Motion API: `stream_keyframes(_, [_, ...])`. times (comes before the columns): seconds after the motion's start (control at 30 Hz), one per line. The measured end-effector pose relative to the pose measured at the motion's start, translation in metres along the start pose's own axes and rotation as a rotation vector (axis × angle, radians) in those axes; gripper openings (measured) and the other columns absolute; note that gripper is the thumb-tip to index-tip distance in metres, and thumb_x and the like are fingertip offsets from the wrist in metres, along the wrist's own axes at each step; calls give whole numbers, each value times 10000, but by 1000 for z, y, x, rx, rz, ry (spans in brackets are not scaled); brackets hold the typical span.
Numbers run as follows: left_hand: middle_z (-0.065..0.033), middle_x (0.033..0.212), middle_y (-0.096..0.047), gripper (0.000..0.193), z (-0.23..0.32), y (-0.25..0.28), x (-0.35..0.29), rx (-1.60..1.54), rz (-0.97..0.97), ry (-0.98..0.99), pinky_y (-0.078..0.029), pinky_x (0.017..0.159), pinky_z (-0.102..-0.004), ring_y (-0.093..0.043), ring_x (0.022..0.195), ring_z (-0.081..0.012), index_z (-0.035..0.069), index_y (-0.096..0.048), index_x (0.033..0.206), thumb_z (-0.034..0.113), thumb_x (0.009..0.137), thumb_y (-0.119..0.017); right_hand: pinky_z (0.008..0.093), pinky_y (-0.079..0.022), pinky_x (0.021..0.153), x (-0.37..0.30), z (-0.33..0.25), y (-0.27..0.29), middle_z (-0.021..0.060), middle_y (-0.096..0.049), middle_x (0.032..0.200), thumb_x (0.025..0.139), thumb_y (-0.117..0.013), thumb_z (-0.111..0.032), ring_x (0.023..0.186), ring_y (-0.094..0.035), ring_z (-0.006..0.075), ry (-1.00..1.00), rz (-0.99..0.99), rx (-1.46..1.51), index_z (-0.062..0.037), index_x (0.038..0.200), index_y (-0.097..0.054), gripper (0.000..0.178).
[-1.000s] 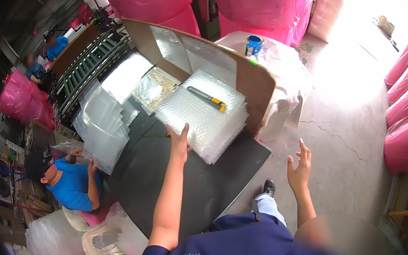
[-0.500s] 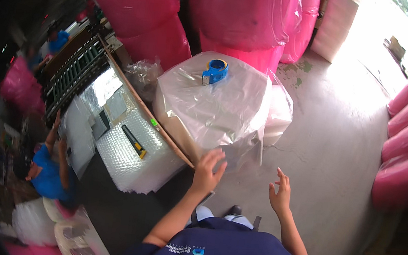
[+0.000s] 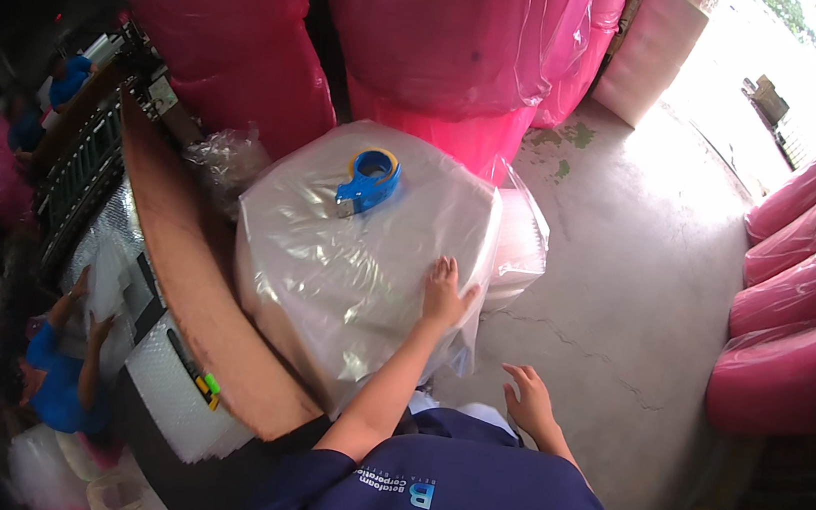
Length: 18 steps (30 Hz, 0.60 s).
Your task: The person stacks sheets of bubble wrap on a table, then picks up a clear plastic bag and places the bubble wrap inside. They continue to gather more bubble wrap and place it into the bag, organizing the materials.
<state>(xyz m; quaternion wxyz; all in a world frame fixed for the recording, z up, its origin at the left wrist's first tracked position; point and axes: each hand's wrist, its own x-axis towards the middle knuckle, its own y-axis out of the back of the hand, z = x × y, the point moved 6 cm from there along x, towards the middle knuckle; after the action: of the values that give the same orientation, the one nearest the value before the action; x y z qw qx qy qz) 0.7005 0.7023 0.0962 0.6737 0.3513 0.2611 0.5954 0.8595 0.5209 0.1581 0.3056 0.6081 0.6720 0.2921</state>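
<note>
Hanging empty, fingers loosely bent: right hand [image 3: 530, 402]. Left hand [image 3: 444, 297], fingers slightly spread, gripping nothing, at right side of plastic-covered bundle [image 3: 406, 225] before person. Blue tape dispenser [image 3: 375, 195] on top; pink plastic-wrapped rolls [image 3: 443, 37] behind.

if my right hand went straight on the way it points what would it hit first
Probably the right edge of the large pale bundle covered in translucent plastic film, near your left hand; depth is unclear, so your right hand might pass below it.
</note>
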Motion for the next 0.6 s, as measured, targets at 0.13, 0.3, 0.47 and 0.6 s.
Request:
stream_keyframes(0.13, [-260,1429,-154,791,30,-36,35,166,-89,34,-162,1066,-500,-129,1346,-356,-77,-241,1345,385,801,-583,376,-463,786,91,-13,34,161,-564,1006,784,-559,-49,914,-569,319,141,8,-50,-47,1082,-569,299])
stream_keyframes(0.3, [-293,1425,-108,843,14,-40,105,194,49,225,-143,1055,-536,-102,1345,-380,-97,-181,1351,426,807,-556,372,-460,783,218,-38,70,170,-569,1000,793,-547,-49,901,-570,317,347,45,13,-30,1082,-570,291])
stream_keyframes(0.47, [-259,1429,-147,788,24,-36,164,262,280,471,-164,1047,-541,-131,1347,-353,-75,-238,1339,434,816,-536,352,-472,742,322,-3,70,160,-580,957,791,-552,-21,854,-592,285,404,-67,123,-22,1075,-576,285])
stream_keyframes(0.6, [-228,1415,-224,629,15,-46,170,423,400,557,-203,1031,-539,-204,1331,-336,10,-310,1331,368,852,-506,344,-473,759,382,23,49,173,-574,978,780,-556,-7,899,-584,291,572,-172,107,-10,1063,-577,284])
